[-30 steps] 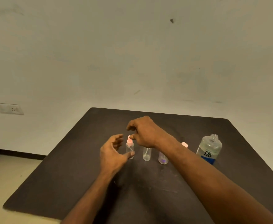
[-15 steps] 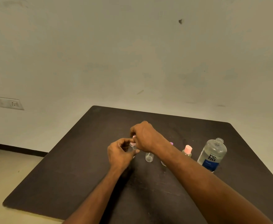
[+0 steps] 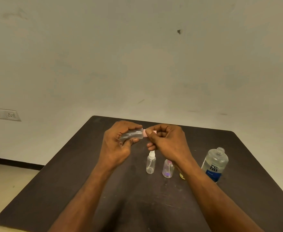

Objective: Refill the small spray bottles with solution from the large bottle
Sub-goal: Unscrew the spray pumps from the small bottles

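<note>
Clear small bottle [image 3: 132,135] gripped by left hand [image 3: 116,144]; right hand [image 3: 166,141] pinches its half-hidden pink cap [image 3: 150,133].

held bottle [image 3: 132,135]: clear glossy plastic
large bottle [image 3: 215,164], right of hands: clear plastic
table [image 3: 70,190]: dark, matt

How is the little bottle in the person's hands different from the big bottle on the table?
The small spray bottle is held sideways above the table in the left hand; the large bottle stands upright on the table. The small one has a pink top, pinched by the right hand; the large one's neck is open. Only the large one has a label. Both are clear plastic.
</note>
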